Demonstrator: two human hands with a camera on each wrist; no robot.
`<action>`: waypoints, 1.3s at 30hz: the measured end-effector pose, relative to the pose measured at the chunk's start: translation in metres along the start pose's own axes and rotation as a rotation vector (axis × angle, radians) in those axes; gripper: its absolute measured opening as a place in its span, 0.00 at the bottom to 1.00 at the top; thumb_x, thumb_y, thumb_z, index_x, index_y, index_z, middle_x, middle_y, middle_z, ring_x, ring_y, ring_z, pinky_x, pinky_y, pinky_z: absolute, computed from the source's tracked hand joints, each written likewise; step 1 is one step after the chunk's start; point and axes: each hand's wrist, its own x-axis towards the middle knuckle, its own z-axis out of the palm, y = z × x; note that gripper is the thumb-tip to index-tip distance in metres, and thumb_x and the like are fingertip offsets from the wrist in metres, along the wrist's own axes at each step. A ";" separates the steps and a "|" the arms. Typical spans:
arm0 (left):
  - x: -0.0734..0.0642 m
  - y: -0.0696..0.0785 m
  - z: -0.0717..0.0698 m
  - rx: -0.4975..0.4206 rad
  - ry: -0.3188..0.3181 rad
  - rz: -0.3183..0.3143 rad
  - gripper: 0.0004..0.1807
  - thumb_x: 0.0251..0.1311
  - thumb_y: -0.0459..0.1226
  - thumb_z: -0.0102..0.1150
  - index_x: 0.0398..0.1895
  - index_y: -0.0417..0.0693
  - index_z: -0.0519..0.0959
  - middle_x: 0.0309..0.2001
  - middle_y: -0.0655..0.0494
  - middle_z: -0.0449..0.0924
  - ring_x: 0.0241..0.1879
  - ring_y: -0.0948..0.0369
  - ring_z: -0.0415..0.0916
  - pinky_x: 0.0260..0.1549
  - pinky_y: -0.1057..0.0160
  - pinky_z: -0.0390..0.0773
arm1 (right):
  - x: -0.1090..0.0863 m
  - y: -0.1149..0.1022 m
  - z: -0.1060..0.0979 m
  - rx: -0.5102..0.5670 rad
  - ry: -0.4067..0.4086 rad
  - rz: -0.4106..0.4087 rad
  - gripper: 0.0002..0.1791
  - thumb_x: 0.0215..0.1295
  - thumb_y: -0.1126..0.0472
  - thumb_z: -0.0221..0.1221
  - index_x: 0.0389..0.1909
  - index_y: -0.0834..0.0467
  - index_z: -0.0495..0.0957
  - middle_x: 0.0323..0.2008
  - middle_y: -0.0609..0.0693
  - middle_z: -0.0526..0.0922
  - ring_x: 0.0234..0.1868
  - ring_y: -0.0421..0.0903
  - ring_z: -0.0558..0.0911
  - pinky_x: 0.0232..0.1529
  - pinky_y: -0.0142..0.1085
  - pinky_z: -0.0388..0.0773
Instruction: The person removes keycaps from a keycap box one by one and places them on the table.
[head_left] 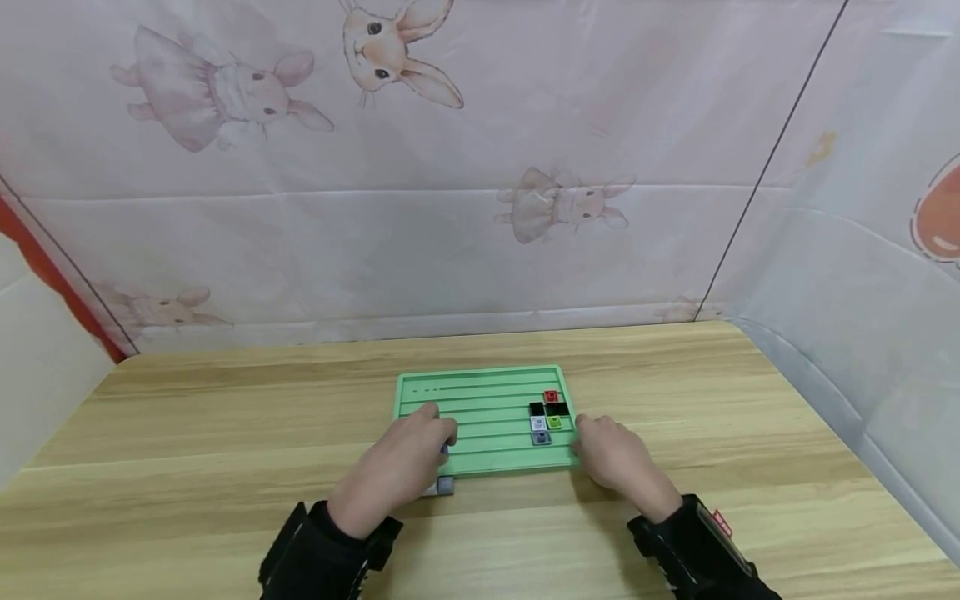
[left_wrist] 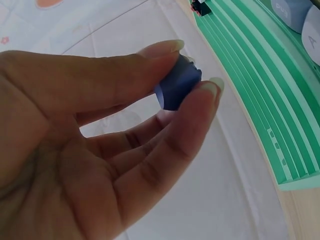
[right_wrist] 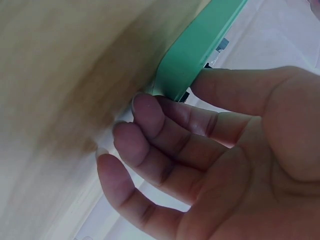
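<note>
My left hand (head_left: 397,467) is over the left part of a green ridged tray (head_left: 487,437). In the left wrist view, its thumb and fingertips pinch a dark blue keycap (left_wrist: 177,85). The keycap's top face is turned away there. My right hand (head_left: 618,462) holds the tray's right edge, with the thumb against the rim and the index finger partly hidden behind it. On the tray's right side sit several keycaps, among them a red one (head_left: 551,397), a black one (head_left: 557,409), a green one (head_left: 554,422) and a blue-grey one (head_left: 541,437).
A grey keycap (head_left: 446,486) lies at the tray's front left edge, partly beside my left hand. A white keycap marked A (left_wrist: 311,40) shows in the left wrist view. The wooden table (head_left: 225,433) meets a rabbit-printed cloth (head_left: 412,250) at the back.
</note>
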 end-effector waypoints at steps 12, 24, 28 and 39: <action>0.000 -0.002 0.002 -0.002 0.009 0.042 0.05 0.46 0.24 0.60 0.28 0.37 0.80 0.27 0.50 0.77 0.31 0.57 0.74 0.30 0.61 0.78 | 0.000 0.000 0.000 0.014 0.000 -0.004 0.10 0.61 0.65 0.53 0.38 0.69 0.72 0.22 0.55 0.74 0.20 0.45 0.69 0.19 0.36 0.68; 0.002 0.005 0.014 -0.010 -0.012 0.090 0.09 0.43 0.20 0.54 0.21 0.39 0.79 0.23 0.53 0.75 0.24 0.63 0.67 0.21 0.67 0.71 | -0.001 0.001 0.000 0.007 0.009 -0.014 0.10 0.60 0.65 0.54 0.37 0.69 0.72 0.21 0.54 0.73 0.20 0.45 0.69 0.19 0.36 0.67; 0.004 0.008 0.019 0.010 -0.016 0.083 0.12 0.42 0.17 0.51 0.22 0.39 0.79 0.22 0.55 0.72 0.23 0.64 0.65 0.21 0.68 0.69 | -0.001 0.001 0.000 0.008 0.013 -0.015 0.10 0.60 0.65 0.54 0.36 0.69 0.72 0.21 0.54 0.73 0.20 0.45 0.69 0.18 0.35 0.67; 0.007 0.016 0.038 0.085 -0.007 0.106 0.10 0.47 0.23 0.54 0.18 0.45 0.78 0.18 0.58 0.65 0.18 0.66 0.59 0.15 0.70 0.64 | -0.001 0.000 0.001 0.008 0.013 -0.011 0.10 0.60 0.65 0.54 0.37 0.70 0.72 0.22 0.55 0.73 0.20 0.45 0.69 0.19 0.35 0.67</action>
